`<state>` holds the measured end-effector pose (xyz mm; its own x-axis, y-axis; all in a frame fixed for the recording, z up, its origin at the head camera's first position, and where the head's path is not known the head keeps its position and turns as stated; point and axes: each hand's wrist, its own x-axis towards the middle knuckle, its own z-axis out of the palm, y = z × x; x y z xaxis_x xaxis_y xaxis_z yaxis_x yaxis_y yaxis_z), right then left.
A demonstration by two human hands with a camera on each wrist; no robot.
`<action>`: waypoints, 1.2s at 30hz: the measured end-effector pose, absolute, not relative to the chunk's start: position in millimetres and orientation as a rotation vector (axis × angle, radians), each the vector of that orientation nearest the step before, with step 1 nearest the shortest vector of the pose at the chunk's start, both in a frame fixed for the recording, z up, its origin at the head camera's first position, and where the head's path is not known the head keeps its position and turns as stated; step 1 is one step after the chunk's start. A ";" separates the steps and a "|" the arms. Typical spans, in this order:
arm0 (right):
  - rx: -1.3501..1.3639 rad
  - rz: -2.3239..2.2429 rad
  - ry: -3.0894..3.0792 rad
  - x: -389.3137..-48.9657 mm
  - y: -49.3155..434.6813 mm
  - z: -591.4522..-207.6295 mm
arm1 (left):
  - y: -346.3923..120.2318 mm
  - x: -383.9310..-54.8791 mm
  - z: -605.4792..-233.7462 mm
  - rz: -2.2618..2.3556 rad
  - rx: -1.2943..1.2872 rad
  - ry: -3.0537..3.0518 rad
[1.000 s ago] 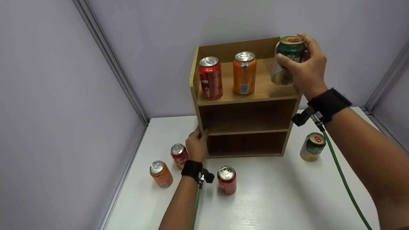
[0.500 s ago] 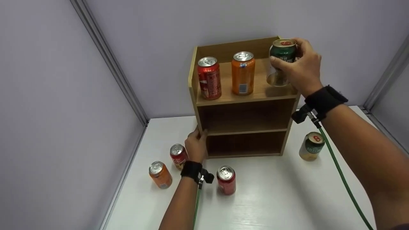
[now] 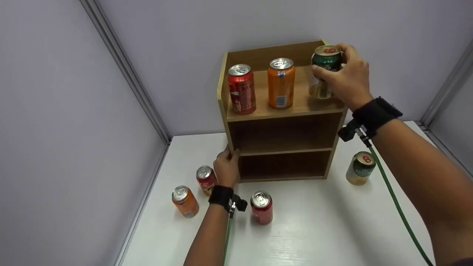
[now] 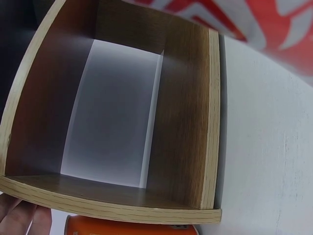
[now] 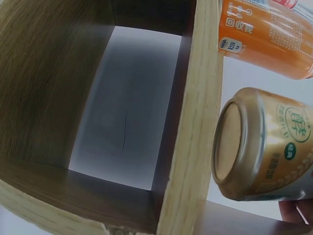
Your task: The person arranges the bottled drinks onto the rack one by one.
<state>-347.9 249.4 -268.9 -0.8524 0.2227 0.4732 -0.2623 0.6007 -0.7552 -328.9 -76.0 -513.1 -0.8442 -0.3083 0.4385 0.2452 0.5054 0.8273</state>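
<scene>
My right hand grips a green and gold can at the right end of the wooden shelf unit's top board. In the right wrist view, the can's bottom face shows just off the board. To its left, an orange can and a red can stand upright on that board. My left hand holds the shelf unit by its left side, thumb at the front edge. Fingers show outside that side panel in the left wrist view.
On the white table, another orange can and a red can stand left of the shelf unit. Another red can stands in front, and a green and gold can at the right. Grey walls enclose the table.
My right hand has moved the green and gold can left and slightly down over the top board, then stayed nearly still. The left hand keeps its place on the shelf unit.
</scene>
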 end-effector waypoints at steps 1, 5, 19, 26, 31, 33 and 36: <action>0.030 1.200 -2.303 -347.9 249.7 -268.7 | -75.8 -328.7 -513.2 -1.333 0.049 -2.204; 0.022 1.167 -2.332 -347.4 251.3 -268.2 | -74.9 -327.0 -512.5 -1.330 0.037 -2.205; 0.015 1.081 -2.435 -342.7 259.1 -262.8 | -70.2 -327.0 -506.3 -1.258 0.004 -2.214; 0.053 1.024 -2.479 -340.1 260.0 -264.1 | -68.7 -323.5 -506.4 -1.270 0.043 -2.234; 0.056 1.001 -2.501 -338.7 262.3 -260.6 | -66.2 -324.7 -504.7 -1.291 0.045 -2.234; 0.066 0.991 -2.502 -337.6 262.7 -259.9 | -66.0 -324.8 -503.9 -1.289 0.034 -2.235; 0.076 0.977 -2.503 -336.1 262.3 -261.0 | -67.0 -323.7 -503.9 -1.281 0.021 -2.241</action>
<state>-336.1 262.3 -261.0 -0.8975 0.1088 0.4274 -0.2093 0.7479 -0.6299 -323.7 -67.0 -503.9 -0.8467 -0.2769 0.4543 0.2509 0.5452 0.7999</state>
